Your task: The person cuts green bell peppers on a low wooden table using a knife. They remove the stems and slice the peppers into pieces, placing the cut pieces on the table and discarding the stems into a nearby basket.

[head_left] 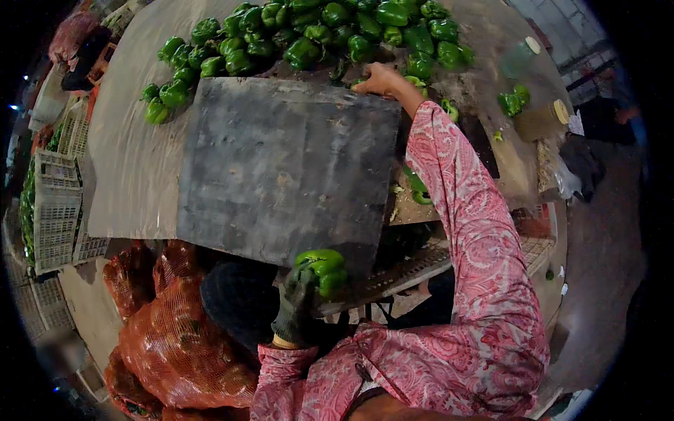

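My left hand point(296, 305), in a dark glove, grips a whole green bell pepper point(327, 271) at the near edge of a dark, scuffed flat board point(288, 158). My bare right hand point(380, 79) is stretched out to the board's far right corner, beside a large pile of green bell peppers point(302, 53). Its fingers are curled together, and whatever they hold, if anything, is hidden. Under my right forearm, to the right of the board, lies a cut piece of pepper point(420, 188), partly covered by the sleeve.
Red mesh sacks point(186, 344) stand close on my left, and pale plastic crates point(56, 210) farther left. On the table's point(137, 154) right side are two peppers point(514, 101), a clear bottle point(518, 59) and a lidded jar point(540, 121). A plastic bag point(565, 179) hangs by the right edge.
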Demonstrator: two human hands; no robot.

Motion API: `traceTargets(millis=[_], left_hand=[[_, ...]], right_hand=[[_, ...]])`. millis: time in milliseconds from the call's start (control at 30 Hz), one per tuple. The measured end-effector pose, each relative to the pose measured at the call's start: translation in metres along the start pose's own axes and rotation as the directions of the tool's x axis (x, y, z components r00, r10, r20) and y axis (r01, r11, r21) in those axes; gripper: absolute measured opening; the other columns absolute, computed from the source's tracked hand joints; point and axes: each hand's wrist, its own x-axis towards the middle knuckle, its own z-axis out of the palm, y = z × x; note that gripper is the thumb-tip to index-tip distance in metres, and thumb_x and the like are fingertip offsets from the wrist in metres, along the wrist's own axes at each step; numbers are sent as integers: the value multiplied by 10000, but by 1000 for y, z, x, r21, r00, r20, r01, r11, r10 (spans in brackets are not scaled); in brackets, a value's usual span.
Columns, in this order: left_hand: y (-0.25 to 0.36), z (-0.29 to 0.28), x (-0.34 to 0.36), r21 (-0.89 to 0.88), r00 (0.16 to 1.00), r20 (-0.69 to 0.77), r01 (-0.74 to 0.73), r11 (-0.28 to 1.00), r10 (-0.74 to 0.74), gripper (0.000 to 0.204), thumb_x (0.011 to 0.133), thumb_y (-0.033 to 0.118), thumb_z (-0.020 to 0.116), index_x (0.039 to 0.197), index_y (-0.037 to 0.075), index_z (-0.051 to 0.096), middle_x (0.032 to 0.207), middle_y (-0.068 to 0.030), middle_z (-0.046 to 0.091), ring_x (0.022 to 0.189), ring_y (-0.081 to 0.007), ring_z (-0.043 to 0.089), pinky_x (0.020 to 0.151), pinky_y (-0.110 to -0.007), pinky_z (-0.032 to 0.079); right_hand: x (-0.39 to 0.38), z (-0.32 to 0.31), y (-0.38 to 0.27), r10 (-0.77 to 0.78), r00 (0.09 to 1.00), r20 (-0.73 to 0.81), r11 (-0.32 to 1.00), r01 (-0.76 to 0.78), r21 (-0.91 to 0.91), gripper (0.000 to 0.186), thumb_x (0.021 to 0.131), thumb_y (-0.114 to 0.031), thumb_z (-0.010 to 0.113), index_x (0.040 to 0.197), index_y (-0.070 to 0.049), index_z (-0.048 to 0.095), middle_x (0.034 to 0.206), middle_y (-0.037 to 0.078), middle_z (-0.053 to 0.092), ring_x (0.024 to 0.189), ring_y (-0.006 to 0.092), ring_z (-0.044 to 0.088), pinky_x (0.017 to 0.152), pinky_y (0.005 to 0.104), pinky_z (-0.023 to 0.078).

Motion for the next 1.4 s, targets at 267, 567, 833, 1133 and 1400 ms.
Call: traceTargets(millis=[267,567,833,1133,1400], left_hand=[[54,7,12,-186,999,-13,41,982,-44,493,972,411,488,1180,-27,577,1061,-119,667,903,-200,655,776,-298,528],[58,17,13,-337,991,-28,116,934,-133,318,902,205,537,1130,-6,610,1044,-188,660,891,-294,658,790,-370,534],[22,41,48,551,823,92,-511,660,560,326,916,131,580,1201,-27,562,1132,-127,636,923,-205,646,816,-360,529],[72,42,13,-418,970,65,241,876,-235,302,959,206,579,1170,-6,619,1045,-55,663,947,-121,612,854,-289,497],[78,43,-28,-291,992,33,129,948,-125,255,929,170,596,1112,-6,618,1047,-93,660,870,-164,637,779,-280,512]], right_hand=[[-4,10,0,93,991,94,912,-123,391,532,620,-288,891,954,4,596,858,85,581,807,185,541,671,358,460],[-18,-32,20,136,845,-517,958,21,287,487,767,-322,766,1119,-28,603,1033,123,636,939,296,616,811,425,488],[-101,-31,35,125,816,-565,968,25,251,471,854,-245,677,1254,-30,553,1230,166,573,1008,291,631,807,398,526],[-310,-12,-61,-53,981,-189,719,168,674,280,886,-135,628,1128,6,624,921,112,670,766,158,649,693,285,513],[-395,30,-114,-213,958,-191,834,280,475,451,829,-200,706,1237,-67,569,1168,147,594,994,250,607,810,359,482]])
